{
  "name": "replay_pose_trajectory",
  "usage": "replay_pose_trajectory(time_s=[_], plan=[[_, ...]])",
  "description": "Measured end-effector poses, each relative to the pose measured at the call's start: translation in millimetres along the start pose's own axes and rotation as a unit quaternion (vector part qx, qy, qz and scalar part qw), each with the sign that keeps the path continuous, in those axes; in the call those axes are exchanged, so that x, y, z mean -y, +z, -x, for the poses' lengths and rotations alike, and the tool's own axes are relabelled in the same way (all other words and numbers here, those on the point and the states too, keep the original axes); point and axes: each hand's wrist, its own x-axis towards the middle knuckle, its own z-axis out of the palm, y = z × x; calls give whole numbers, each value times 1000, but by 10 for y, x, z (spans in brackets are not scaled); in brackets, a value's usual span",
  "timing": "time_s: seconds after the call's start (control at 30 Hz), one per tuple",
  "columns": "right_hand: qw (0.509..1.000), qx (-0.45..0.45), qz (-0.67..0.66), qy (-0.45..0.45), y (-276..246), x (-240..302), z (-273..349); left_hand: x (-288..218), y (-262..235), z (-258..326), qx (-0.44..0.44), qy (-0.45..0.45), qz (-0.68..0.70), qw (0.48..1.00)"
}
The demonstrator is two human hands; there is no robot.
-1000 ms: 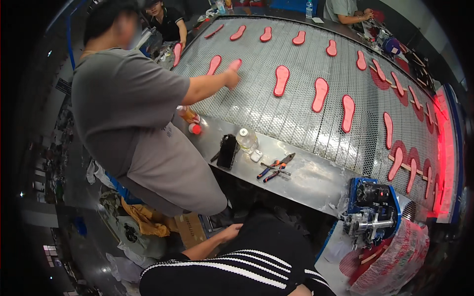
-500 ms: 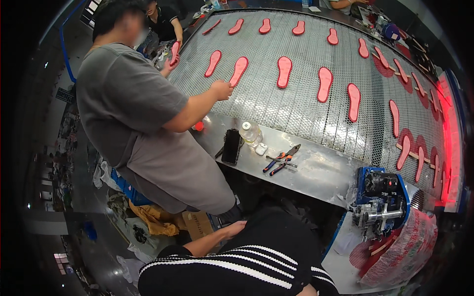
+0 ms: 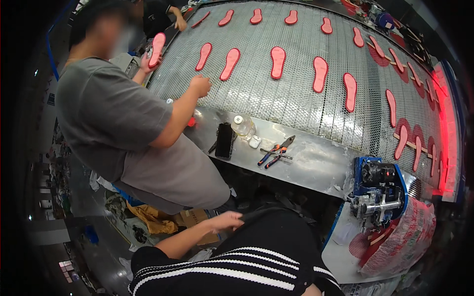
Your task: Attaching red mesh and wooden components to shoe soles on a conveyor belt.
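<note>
The wearer's left hand [image 3: 224,220] rests flat, fingers loosely extended, grip holding nothing, on the black clothing at the lap, below the metal tabletop [image 3: 316,163]; the right hand is out of view. Nearest on the tabletop lie a black phone [image 3: 225,140] and red-handled pliers [image 3: 276,150]. A co-worker in grey holds a red insole [image 3: 157,48] beside the mesh conveyor [image 3: 296,98]

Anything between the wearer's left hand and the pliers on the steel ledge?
Nothing visible. The left hand rests on dark fabric below the ledge; the pliers lie up and right of it. The co-worker's grey shorts stand just left of that line.
</note>
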Motion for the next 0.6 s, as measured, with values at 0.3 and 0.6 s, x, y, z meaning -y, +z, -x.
replay_pose_trajectory(time_s=[0.3, 0.6], plan=[[931, -182, -57, -312, -995, 1666, -190, -1000, 632, -379, -41, 144, -305, 941], [997, 50, -58, 31, -262, 382, 907, -235, -385, 320, 169, -166, -181, 954]])
